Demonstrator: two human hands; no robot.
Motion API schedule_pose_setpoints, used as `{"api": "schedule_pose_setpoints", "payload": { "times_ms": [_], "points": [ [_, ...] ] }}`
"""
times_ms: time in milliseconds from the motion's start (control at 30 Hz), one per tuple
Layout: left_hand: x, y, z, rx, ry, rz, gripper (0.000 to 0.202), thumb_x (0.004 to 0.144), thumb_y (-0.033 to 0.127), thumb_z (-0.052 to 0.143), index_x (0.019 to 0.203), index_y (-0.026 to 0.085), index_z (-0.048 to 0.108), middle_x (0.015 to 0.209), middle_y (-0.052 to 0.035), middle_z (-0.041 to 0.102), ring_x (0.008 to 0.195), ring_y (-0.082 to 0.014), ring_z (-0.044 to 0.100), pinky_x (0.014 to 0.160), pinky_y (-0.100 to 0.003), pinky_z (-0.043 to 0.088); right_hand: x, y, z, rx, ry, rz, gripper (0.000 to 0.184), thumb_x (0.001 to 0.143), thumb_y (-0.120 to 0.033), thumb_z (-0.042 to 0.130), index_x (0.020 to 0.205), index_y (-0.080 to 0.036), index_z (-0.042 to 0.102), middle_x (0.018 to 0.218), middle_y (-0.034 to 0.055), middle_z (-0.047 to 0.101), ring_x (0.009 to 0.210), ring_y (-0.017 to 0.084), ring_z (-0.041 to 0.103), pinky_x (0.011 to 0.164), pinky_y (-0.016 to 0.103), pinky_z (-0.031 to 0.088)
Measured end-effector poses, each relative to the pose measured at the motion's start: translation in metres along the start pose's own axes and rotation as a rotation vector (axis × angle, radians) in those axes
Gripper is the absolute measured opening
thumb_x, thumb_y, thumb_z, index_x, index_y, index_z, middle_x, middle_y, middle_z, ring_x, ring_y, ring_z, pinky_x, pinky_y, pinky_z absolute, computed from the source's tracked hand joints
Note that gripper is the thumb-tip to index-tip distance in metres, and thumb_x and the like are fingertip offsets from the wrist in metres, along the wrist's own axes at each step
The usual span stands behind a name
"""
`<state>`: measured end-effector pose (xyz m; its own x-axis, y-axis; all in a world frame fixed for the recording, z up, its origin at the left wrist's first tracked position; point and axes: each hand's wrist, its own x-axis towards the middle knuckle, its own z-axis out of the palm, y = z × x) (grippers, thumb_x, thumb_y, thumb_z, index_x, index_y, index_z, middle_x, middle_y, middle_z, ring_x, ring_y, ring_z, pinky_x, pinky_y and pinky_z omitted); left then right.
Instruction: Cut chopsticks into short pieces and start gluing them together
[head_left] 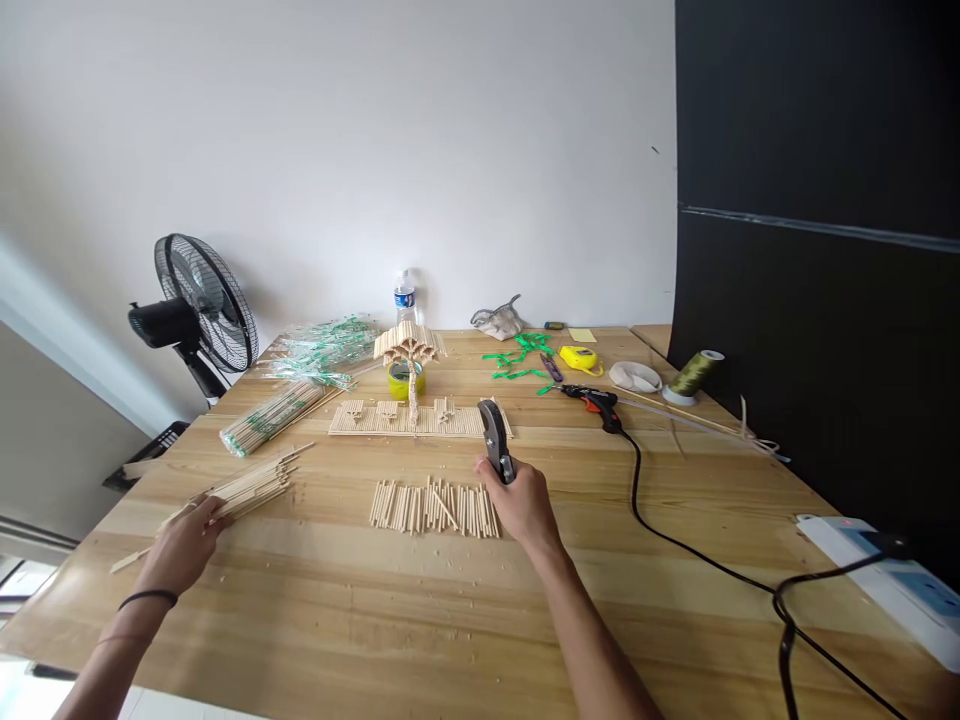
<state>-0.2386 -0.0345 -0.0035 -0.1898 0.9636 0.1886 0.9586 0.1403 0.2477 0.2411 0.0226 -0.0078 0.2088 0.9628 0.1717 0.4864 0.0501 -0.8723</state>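
My right hand (521,503) is closed around a black cutter (495,438) held upright just right of a row of short cut wooden sticks (433,506) on the wooden table (480,600). My left hand (184,545) reaches out at the left and rests on a loose pile of long bamboo sticks (244,488), fingers curled over their near ends. Behind the cut sticks lies a flat stick mat (416,419) with a small stick-built tree or roofed model (407,350) standing on it.
A black glue gun (592,402) lies at the right, its cord (675,540) running toward the near right edge. Wrapped stick bundles (281,412), a yellow tape roll (406,380), green scraps (519,358), a thread spool (694,374), a water bottle (405,296) and a fan (196,305) stand farther back.
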Motion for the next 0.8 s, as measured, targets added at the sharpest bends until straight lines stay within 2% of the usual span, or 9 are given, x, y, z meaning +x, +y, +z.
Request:
{"api": "schedule_pose_setpoints", "payload": {
  "times_ms": [167,300,367,467,567,633,700,800],
  "points": [
    [-0.001,0.007,-0.01,-0.005,0.025,0.022,0.018,0.079,0.037,0.052,0.081,0.024,0.064,0.096,-0.0111,0.077,0.087,-0.0324,0.074,0.073,-0.037,0.055,-0.001,-0.003,0.0,0.136,-0.016,0.026,0.046,0.084,-0.055,0.058,0.065,-0.015,0.071,0.045,-0.0005,0.05,0.047,0.018,0.051,0.05,0.028,0.035],
    [-0.009,0.032,-0.021,-0.031,0.046,0.052,0.023,0.086,0.04,0.049,0.085,0.023,0.063,0.093,-0.0098,0.077,0.085,-0.0297,0.07,0.074,-0.035,0.053,-0.003,-0.006,0.002,0.29,-0.085,0.05,0.046,0.082,-0.057,0.062,0.074,-0.013,0.073,0.049,-0.0004,0.052,0.049,0.018,0.053,0.05,0.028,0.037],
    [-0.017,0.059,-0.025,-0.088,0.019,0.093,0.031,0.09,0.049,0.048,0.086,0.022,0.064,0.086,-0.0066,0.075,0.081,-0.0264,0.068,0.071,-0.032,0.051,-0.005,-0.008,0.004,0.393,-0.153,0.052,0.047,0.081,-0.06,0.064,0.079,-0.014,0.074,0.051,-0.0009,0.053,0.049,0.017,0.052,0.049,0.028,0.038],
    [-0.033,0.115,-0.025,-0.343,-0.133,0.185,0.042,0.094,0.059,0.051,0.086,0.02,0.065,0.076,-0.002,0.067,0.069,-0.0199,0.06,0.062,-0.026,0.046,-0.013,-0.015,0.012,0.55,-0.278,0.035,0.046,0.08,-0.06,0.068,0.084,-0.015,0.073,0.055,-0.0017,0.055,0.05,0.015,0.052,0.05,0.027,0.042],
    [-0.049,0.175,-0.02,-0.5,-0.258,0.281,0.041,0.097,0.055,0.051,0.085,0.019,0.064,0.071,0.0003,0.058,0.065,-0.0163,0.05,0.06,-0.024,0.04,-0.024,-0.024,0.024,0.683,-0.409,0.01,0.046,0.077,-0.058,0.074,0.095,-0.015,0.076,0.061,-0.0023,0.057,0.05,0.014,0.052,0.05,0.027,0.044],
    [-0.058,0.206,-0.013,-0.57,-0.31,0.291,0.041,0.098,0.053,0.05,0.079,0.018,0.059,0.068,0.002,0.05,0.063,-0.0146,0.042,0.058,-0.023,0.035,-0.031,-0.03,0.031,0.748,-0.48,-0.007,0.045,0.073,-0.055,0.079,0.095,-0.016,0.076,0.063,-0.0026,0.058,0.049,0.013,0.052,0.049,0.027,0.045],
    [-0.065,0.227,-0.006,-0.628,-0.372,0.298,0.04,0.099,0.052,0.05,0.079,0.018,0.057,0.068,0.0029,0.044,0.064,-0.0139,0.038,0.058,-0.024,0.032,-0.037,-0.035,0.036,0.795,-0.522,-0.019,0.04,0.073,-0.054,0.081,0.088,-0.017,0.075,0.062,-0.0025,0.058,0.05,0.013,0.052,0.05,0.027,0.046],
    [-0.068,0.238,0.003,-0.68,-0.437,0.293,0.04,0.099,0.051,0.051,0.078,0.018,0.053,0.068,0.0045,0.037,0.064,-0.0132,0.032,0.057,-0.024,0.028,-0.04,-0.037,0.039,0.832,-0.523,-0.034,0.038,0.077,-0.054,0.079,0.075,-0.017,0.07,0.06,-0.0017,0.059,0.052,0.014,0.055,0.054,0.028,0.047]
  ]
}}
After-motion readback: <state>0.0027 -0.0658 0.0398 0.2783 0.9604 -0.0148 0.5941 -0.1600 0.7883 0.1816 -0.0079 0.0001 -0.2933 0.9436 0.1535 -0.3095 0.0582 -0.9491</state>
